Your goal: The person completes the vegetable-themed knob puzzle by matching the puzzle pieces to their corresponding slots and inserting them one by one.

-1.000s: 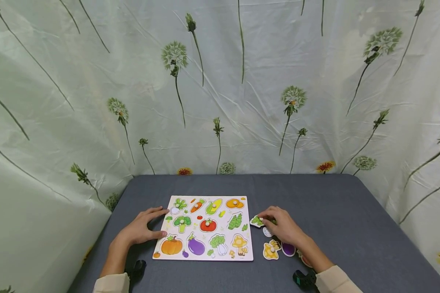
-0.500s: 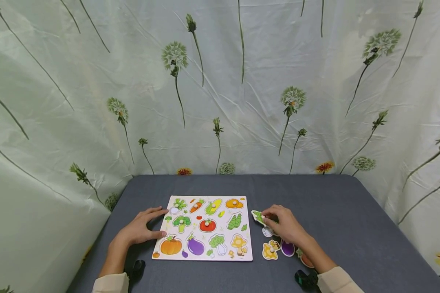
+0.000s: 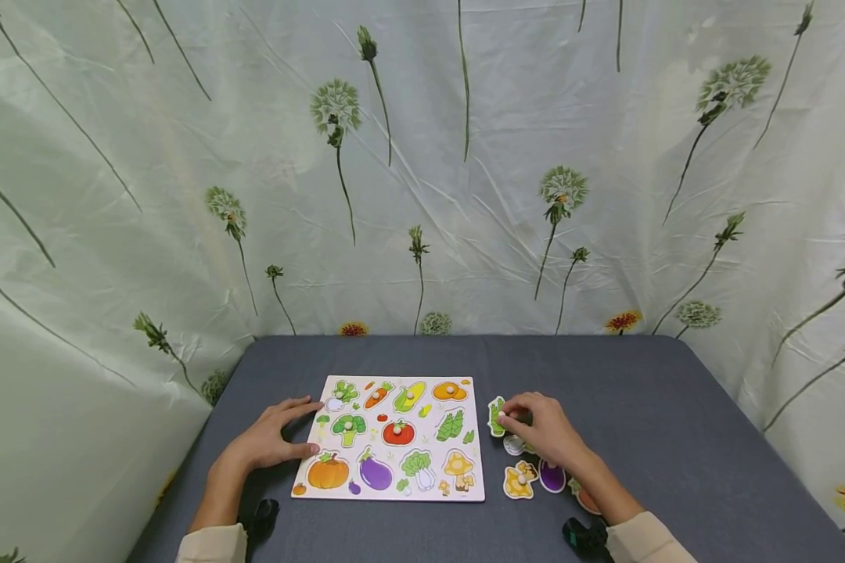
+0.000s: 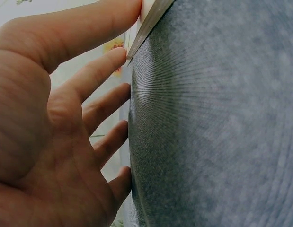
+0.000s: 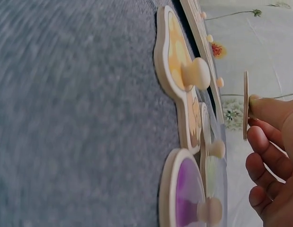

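My right hand point(image 3: 545, 430) pinches a green vegetable puzzle piece point(image 3: 495, 414) between thumb and fingers, just right of the white puzzle board point(image 3: 376, 442). In the right wrist view the piece point(image 5: 246, 106) appears edge-on, raised off the table. My left hand point(image 3: 275, 434) lies at the board's left edge, thumb and fingers spread and touching it; the left wrist view shows the extended fingers point(image 4: 106, 111). Knobbed pieces such as the tomato point(image 3: 398, 432) and the broccoli point(image 3: 350, 428) sit in the board. Its bottom row shows pictures without knobs.
Right of the board lie a yellow mushroom piece point(image 3: 518, 481), a purple eggplant piece point(image 3: 552, 478), a partly covered white-and-green piece point(image 3: 514, 445) and a reddish piece point(image 3: 587, 499) under the right wrist. A dark grey cloth covers the table point(image 3: 605, 383), with a flowered curtain point(image 3: 422, 195) behind.
The green piece has turned in my right hand, from lying sideways to pointing lengthwise away from me. The right hand has shifted slightly; my left hand and the board stay nearly still.
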Tool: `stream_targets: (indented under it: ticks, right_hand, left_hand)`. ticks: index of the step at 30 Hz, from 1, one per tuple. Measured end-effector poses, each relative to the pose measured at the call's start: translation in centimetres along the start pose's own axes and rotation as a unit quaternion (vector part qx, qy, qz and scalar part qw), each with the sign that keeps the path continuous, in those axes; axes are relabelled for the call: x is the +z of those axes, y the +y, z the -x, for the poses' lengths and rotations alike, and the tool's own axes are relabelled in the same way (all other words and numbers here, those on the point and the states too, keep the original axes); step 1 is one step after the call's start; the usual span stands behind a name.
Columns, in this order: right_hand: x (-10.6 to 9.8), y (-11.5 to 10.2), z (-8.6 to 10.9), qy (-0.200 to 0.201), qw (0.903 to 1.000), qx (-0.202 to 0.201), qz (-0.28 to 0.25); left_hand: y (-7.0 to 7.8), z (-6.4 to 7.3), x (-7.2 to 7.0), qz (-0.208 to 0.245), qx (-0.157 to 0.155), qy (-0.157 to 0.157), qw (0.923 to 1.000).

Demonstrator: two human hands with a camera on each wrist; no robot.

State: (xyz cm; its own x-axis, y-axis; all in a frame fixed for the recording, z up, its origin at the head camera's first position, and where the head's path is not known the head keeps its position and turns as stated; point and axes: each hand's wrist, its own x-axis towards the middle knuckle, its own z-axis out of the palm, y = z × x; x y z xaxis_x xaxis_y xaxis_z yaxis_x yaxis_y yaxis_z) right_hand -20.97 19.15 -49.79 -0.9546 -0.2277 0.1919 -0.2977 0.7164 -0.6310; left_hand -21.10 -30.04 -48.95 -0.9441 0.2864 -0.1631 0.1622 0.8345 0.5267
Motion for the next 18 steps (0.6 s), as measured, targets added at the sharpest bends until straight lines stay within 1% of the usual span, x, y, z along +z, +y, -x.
stream_targets:
  ticks: [4, 10, 18]
  right_hand:
    - [0.3, -0.5, -0.2, 0.005, 1.0000, 0.007, 0.002]
    - [1.0, -1.4, -0.8, -0.009, 0.9998, 0.014, -0.013]
    - [1.9, -2.4, -1.5, -0.017, 0.9996, -0.009, -0.019]
  left_hand:
    - [-0.1, -0.1, 0.0, 0.000, -0.005, 0.000, 1.0000]
    - [0.0, -0.1, 0.0, 0.000, -0.004, 0.000, 1.0000]
    - [0.2, 0.1, -0.1, 0.004, -0.003, 0.001, 1.0000]
